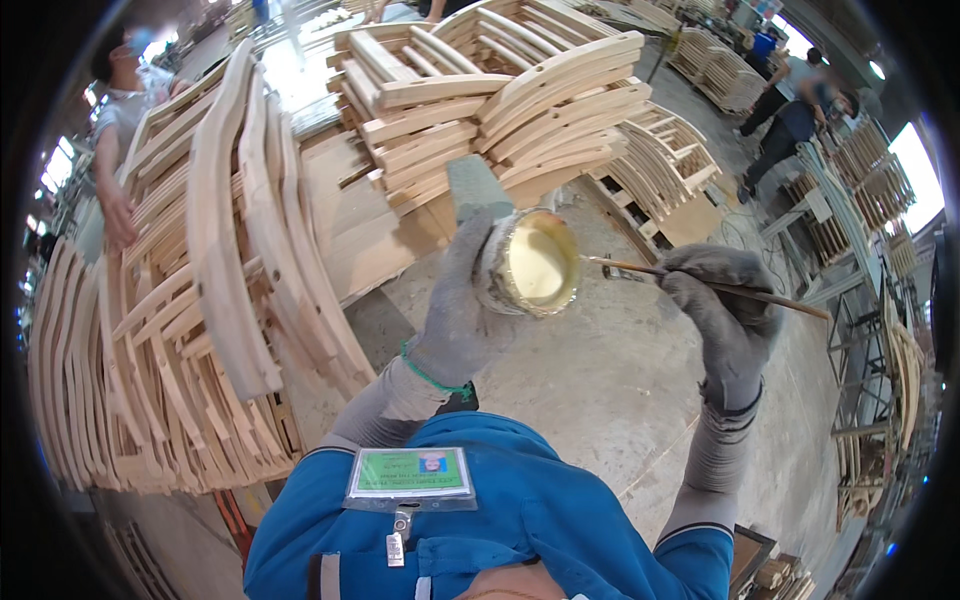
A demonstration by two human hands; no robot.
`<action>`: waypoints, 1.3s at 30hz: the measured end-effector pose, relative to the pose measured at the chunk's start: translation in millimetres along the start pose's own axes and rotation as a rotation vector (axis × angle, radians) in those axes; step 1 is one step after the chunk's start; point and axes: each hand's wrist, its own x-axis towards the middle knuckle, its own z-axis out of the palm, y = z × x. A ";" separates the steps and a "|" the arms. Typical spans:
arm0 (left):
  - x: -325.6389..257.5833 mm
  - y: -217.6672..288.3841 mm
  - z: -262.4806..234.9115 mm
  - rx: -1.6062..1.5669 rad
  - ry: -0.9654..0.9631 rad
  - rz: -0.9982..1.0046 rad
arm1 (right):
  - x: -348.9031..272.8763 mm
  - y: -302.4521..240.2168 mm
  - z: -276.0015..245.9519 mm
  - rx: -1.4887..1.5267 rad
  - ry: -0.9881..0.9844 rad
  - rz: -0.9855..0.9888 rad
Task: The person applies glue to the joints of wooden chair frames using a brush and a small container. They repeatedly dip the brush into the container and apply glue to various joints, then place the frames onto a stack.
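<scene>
Gripping a tin of pale glue [532, 265], left hand [462, 300]; right hand [722, 300] pinches brush [700, 283].

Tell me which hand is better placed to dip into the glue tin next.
Likely right: the right hand grips the thin brush, its tip at the rim of the tin that the left hand holds.

Furniture workshop: stacked wooden chair frames [215, 290]

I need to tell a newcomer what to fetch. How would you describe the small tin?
Start at the stacks of curved wooden parts; in front of them the gloved left hand holds up a small round tin. It alone holds pale cream paste, with a thin brush touching its rim.
</scene>
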 end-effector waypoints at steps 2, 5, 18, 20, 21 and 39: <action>16.1 3.3 -1.8 0.024 -0.005 0.029 | 15.8 9.3 0.3 -0.022 -0.053 0.031; 45.8 13.8 -7.1 0.042 -0.013 0.020 | 46.1 30.6 9.5 -0.010 -0.089 -0.043; 242.4 99.2 -57.8 0.420 -0.300 0.375 | 220.6 148.9 46.1 -0.080 -0.058 0.090; 268.9 115.2 -67.3 -0.023 -0.176 0.151 | 235.0 165.2 51.6 -0.205 -0.071 0.052; 283.9 116.2 -69.8 0.070 -0.111 0.253 | 240.6 172.9 54.3 -0.347 -0.126 -0.038; 380.7 132.6 -126.0 0.472 -0.291 0.497 | 300.1 246.2 53.6 0.411 0.245 0.262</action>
